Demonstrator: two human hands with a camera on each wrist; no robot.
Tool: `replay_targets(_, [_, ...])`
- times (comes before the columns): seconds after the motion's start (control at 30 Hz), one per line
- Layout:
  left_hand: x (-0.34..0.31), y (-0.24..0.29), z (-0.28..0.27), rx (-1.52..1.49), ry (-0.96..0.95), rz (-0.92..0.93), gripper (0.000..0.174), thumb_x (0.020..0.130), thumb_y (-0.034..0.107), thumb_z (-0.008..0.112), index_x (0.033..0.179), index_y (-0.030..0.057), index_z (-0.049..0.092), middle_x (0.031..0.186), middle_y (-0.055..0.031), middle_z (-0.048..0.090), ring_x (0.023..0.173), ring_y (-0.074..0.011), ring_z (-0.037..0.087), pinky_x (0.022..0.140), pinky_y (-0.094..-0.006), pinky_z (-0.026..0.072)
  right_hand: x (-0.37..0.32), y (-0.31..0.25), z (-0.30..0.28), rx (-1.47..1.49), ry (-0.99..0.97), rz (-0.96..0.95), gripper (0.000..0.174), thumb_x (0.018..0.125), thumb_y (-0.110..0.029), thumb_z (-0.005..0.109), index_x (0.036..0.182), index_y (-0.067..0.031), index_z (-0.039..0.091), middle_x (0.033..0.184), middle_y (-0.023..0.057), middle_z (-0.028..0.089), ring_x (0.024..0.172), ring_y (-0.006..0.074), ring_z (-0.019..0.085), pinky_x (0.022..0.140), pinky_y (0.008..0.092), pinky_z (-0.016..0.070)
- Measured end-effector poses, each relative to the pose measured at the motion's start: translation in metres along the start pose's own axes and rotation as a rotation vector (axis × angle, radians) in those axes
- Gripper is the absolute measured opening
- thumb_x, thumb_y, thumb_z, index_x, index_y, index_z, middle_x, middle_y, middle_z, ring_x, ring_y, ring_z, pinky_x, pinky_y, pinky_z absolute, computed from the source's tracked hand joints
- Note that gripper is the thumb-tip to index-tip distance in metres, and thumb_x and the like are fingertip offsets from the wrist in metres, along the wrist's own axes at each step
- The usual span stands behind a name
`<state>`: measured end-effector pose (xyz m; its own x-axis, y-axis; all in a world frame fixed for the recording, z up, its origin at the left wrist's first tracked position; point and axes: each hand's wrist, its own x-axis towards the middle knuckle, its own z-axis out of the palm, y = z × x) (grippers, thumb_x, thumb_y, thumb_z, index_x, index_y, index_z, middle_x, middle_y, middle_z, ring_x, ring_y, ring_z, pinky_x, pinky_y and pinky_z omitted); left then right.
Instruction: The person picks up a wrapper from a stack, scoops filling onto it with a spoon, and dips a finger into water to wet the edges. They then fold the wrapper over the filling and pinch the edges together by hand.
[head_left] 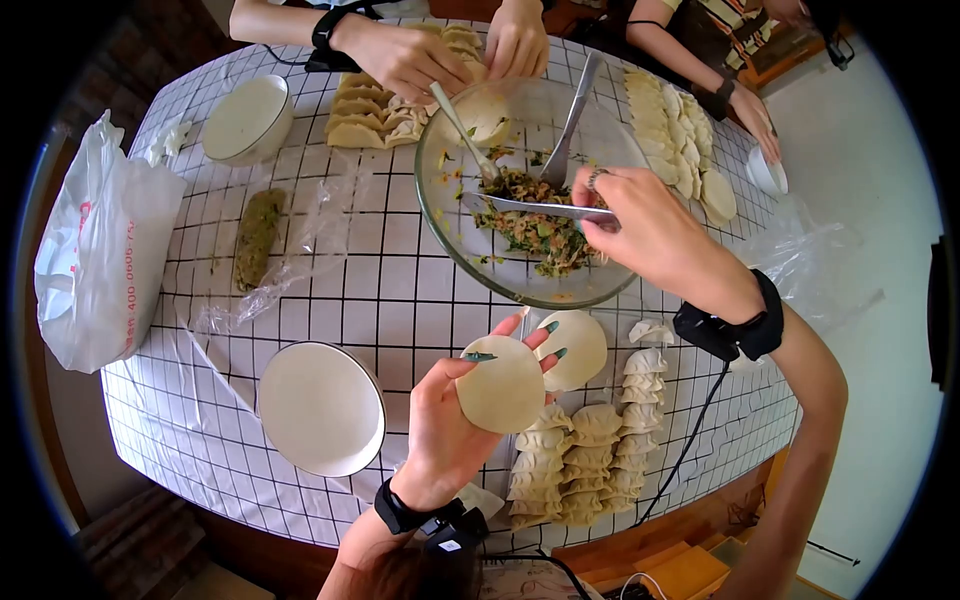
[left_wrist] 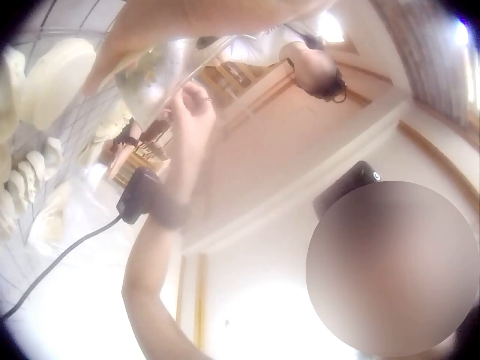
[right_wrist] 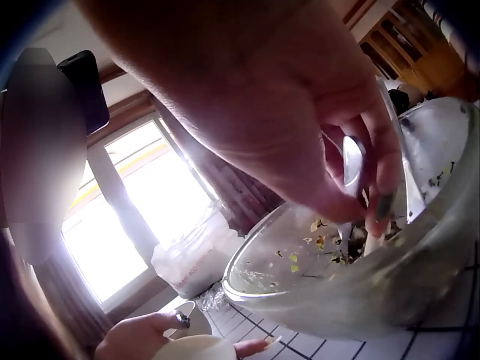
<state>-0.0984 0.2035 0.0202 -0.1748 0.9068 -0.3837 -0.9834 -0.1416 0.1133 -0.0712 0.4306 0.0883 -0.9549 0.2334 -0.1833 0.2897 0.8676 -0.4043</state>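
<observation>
Wrapper (head_left: 505, 390) in pinching left grip (head_left: 445, 430) above gridded tablecloth (head_left: 380, 310), utensil (head_left: 540, 208) in pinching right grip (head_left: 655, 220), window (right_wrist: 142, 187) beyond.

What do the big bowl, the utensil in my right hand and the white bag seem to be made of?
Big bowl: probably glossy glass, with a see-through wall and greenish rim. Utensil: likely smooth metal, by its silvery shine. White bag: seemingly thin, glossy plastic, by its crinkles.
</observation>
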Motion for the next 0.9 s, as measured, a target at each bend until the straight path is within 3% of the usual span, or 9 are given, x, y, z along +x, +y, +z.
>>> replay_targets(0.07, [0.0,-0.001,-0.001,0.013,-0.003,-0.007,0.062,0.08,0.028,0.035,0.136,0.0034,0.023,0.136,-0.0198,0.031,0.124,-0.0355,0.034,0.101,-0.0498,0.0268,0.001,0.004,0.004,0.124,-0.034,0.055,0.015,0.07,0.001,0.058,0.085,0.0015,0.052,0.081,0.0159,0.05,0.076,0.0312,0.053,0.064,0.0399,0.0421])
replay_targets(0.13, [0.0,-0.001,-0.001,-0.038,-0.011,0.007,0.063,0.081,0.032,0.034,0.135,0.003,0.023,0.136,-0.0206,0.031,0.124,-0.0362,0.033,0.101,-0.0498,0.0266,0.001,0.014,0.016,-0.142,0.211,-0.322,0.018,0.074,0.001,0.055,0.091,0.0025,0.049,0.073,0.0152,0.052,0.066,0.0314,0.055,0.059,0.0398,0.0424])
replay_targets(0.17, [-0.001,-0.001,-0.001,-0.038,-0.011,0.002,0.063,0.081,0.032,0.034,0.135,0.003,0.023,0.136,-0.0206,0.031,0.124,-0.0362,0.033,0.101,-0.0498,0.0266,0.002,0.018,0.019,-0.191,0.299,-0.38,0.011,0.075,0.0,0.055,0.086,0.0027,0.054,0.066,0.014,0.056,0.058,0.0306,0.057,0.054,0.0397,0.0429])
replay_targets(0.27, [-0.004,-0.001,0.0,-0.129,-0.001,0.016,0.064,0.083,0.036,0.033,0.135,0.0012,0.022,0.135,-0.0217,0.031,0.124,-0.0372,0.033,0.101,-0.0499,0.0264,-0.007,0.002,0.003,-0.239,0.295,-0.177,0.008,0.075,-0.001,0.055,0.081,0.0015,0.059,0.063,0.0132,0.059,0.054,0.0296,0.057,0.05,0.0383,0.0439])
replay_targets(0.3, [-0.004,0.0,0.001,-0.113,-0.006,0.028,0.064,0.083,0.037,0.032,0.135,-0.0003,0.022,0.135,-0.022,0.03,0.123,-0.0377,0.033,0.101,-0.05,0.0264,-0.015,-0.001,-0.003,-0.292,0.397,-0.185,0.009,0.073,-0.002,0.055,0.077,-0.0006,0.063,0.065,0.0132,0.06,0.057,0.0284,0.058,0.05,0.0366,0.0454])
replay_targets(0.5, [-0.002,0.001,-0.001,-0.084,0.005,0.059,0.066,0.083,0.038,0.031,0.133,-0.0046,0.024,0.135,-0.0226,0.03,0.123,-0.0382,0.033,0.101,-0.0503,0.0269,-0.067,0.011,-0.029,-0.497,0.361,-0.284,0.018,0.067,0.004,0.056,0.083,-0.0016,0.063,0.064,0.0075,0.059,0.054,0.0235,0.057,0.048,0.032,0.0442])
replay_targets(0.63, [0.0,0.001,-0.002,-0.05,0.013,0.06,0.066,0.082,0.037,0.031,0.132,-0.0056,0.024,0.133,-0.0231,0.033,0.122,-0.0386,0.035,0.101,-0.0497,0.0274,-0.072,0.008,-0.027,-0.565,0.32,-0.348,0.026,0.059,0.003,0.056,0.083,-0.0024,0.063,0.064,0.0071,0.057,0.055,0.023,0.055,0.047,0.0321,0.0441])
replay_targets(0.7, [0.001,0.001,-0.001,-0.05,0.033,0.062,0.066,0.082,0.037,0.031,0.133,-0.0058,0.023,0.132,-0.0232,0.034,0.121,-0.0389,0.035,0.101,-0.0493,0.0277,-0.071,0.007,-0.024,-0.704,0.312,-0.44,0.026,0.055,0.0,0.059,0.081,-0.0018,0.063,0.067,0.0039,0.053,0.058,0.0175,0.055,0.047,0.0281,0.0434])
replay_targets(0.9, [0.003,0.003,-0.002,-0.028,0.056,0.05,0.067,0.082,0.037,0.032,0.133,-0.0057,0.021,0.129,-0.023,0.038,0.121,-0.0392,0.036,0.1,-0.048,0.0289,-0.067,0.005,-0.01,-0.71,0.192,-0.438,0.032,0.05,-0.004,0.062,0.082,0.0001,0.064,0.065,0.0031,0.052,0.056,0.0157,0.054,0.046,0.0275,0.0427])
